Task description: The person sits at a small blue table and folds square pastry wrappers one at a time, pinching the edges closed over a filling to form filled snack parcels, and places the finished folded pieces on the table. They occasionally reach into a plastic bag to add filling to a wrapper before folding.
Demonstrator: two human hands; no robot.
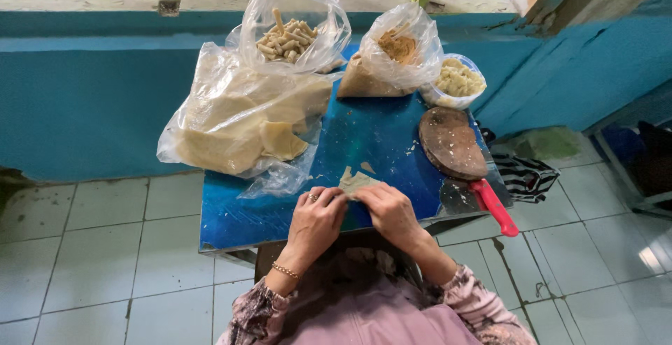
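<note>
At the near edge of the blue worktop [364, 142], both hands meet over one small pale wrapper [353, 181]. The left hand [316, 217], with a ring on one finger and a thin bracelet at the wrist, has its grip clenched on the wrapper's left side; the right hand [392, 212] is grasping the wrapper's right side, fingers curled over it. The wrapper sits between the two grips and pokes out past the fingertips, its free corner pointing toward the far edge; most of it is hidden, so its long axis cannot be told. Just beyond lie a few small pale scraps [367, 167]. Toward the right edge rests one round wooden board [451, 142], and at the near right corner one knife with a red handle [494, 207], handle pointing off the corner. On the left side lies one large clear bag of pale sheets [238, 124]. Along the far edge stand two smaller clear bags: one of rolled pieces [290, 33], one of brown filling [395, 54], and at the far right corner one tub of pale filling [458, 79].
</note>
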